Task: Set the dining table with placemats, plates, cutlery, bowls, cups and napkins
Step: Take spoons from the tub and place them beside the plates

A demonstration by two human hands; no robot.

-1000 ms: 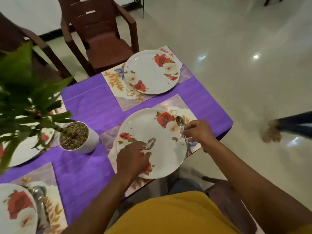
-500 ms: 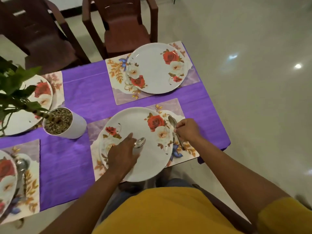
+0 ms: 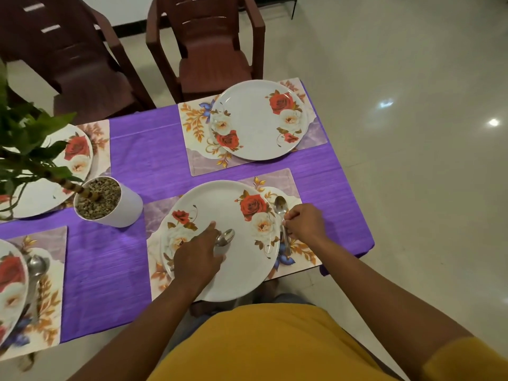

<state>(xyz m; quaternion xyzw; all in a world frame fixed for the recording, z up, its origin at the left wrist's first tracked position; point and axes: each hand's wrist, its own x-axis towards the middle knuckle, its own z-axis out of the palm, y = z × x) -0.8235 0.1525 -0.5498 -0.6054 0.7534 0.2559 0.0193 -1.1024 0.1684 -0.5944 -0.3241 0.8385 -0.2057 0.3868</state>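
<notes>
The near plate (image 3: 220,240), round, white and printed with red and cream roses, lies on a floral placemat (image 3: 275,185) at the near right of the table (image 3: 154,158), which is covered in a ribbed purple cloth. A steel spoon (image 3: 281,215) lies on the placemat just right of the plate's rim, bowl pointing far. The right hand (image 3: 305,222) rests over its handle, its grip pinched together on the metal between fingertips and thumb. The left hand (image 3: 196,257) hovers over the plate's near left part, its grip clamped on a second spoon (image 3: 225,237) whose shiny bowl juts out to the right above the plate, forefinger stretched forward.

Farther off, a second plate (image 3: 258,119) of the same pattern sits on its own placemat (image 3: 195,149). At the left stand a white pot (image 3: 121,207) filled with gravel and a leafy plant (image 3: 24,144), with a third plate (image 3: 66,166) behind it. At the near left edge, a fourth plate (image 3: 11,287) and a spoon (image 3: 35,273) share another mat. Two dark brown plastic chairs (image 3: 209,50) face the table's far side on a glossy pale tiled floor (image 3: 412,133).
</notes>
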